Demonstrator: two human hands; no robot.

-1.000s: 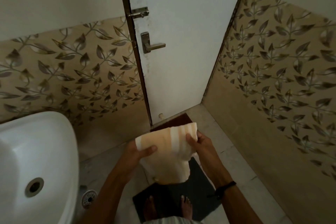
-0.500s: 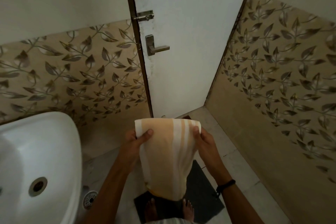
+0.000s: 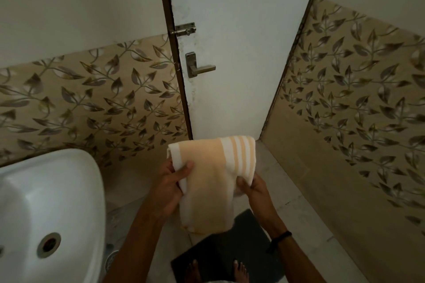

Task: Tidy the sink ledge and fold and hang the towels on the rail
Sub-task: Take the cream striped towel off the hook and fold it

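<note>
Nearest, feet: bare on a dark mat [image 3: 250, 236], close to the door.
Towel [image 3: 213, 181]: peach with white stripes, held in the air between both hands, doubled over and hanging slack; likely mid-fold.
Left hand [image 3: 167, 188]: thumb clamped on the towel's left edge.
Right hand [image 3: 255, 188]: pinching the striped edge lower down.
Sink [image 3: 46, 209]: basin empty, only the drain showing.
Door [image 3: 236, 53]: closed; no rail in view.

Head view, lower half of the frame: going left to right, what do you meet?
Sink → left hand → towel → right hand → leaf-patterned tiled wall.
</note>
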